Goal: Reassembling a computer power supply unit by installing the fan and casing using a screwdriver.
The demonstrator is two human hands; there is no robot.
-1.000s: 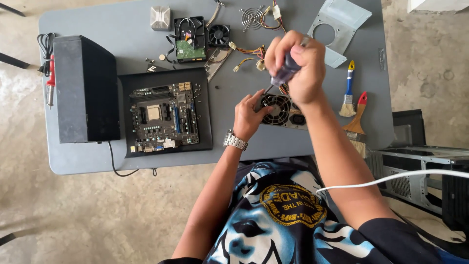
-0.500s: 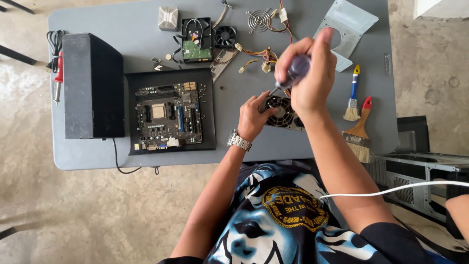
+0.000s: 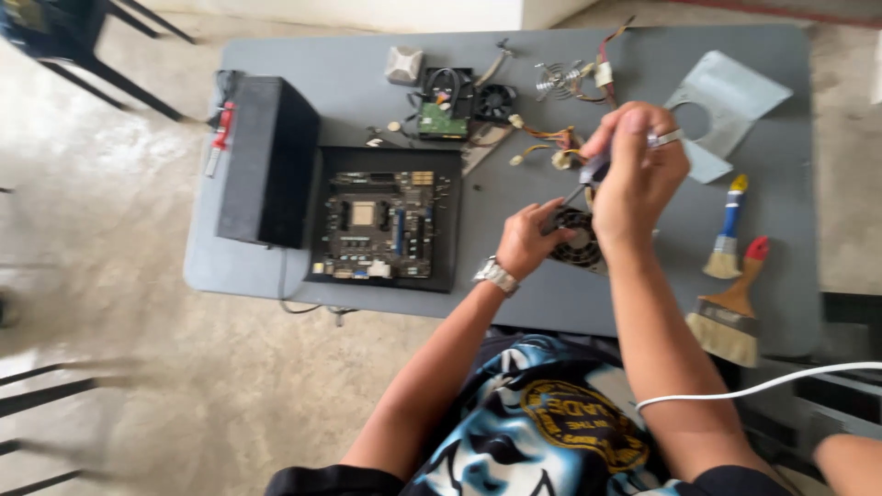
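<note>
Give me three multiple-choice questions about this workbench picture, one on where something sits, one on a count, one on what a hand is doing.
1. Where does the motherboard lie?
A. right of the black case
B. on the floor
C. under the metal plate

2. How many paintbrushes lie at the table's right edge?
A. none
B. two
C. five

3. What is the right hand doing?
A. lying flat and empty
B. gripping a screwdriver over the fan
C. holding a brush

Answers: 1 A, the board sits beside the case. 2 B, a blue-handled brush and a red-tipped brush. 3 B, its fingers wrap the handle while the left hand steadies the fan.
</note>
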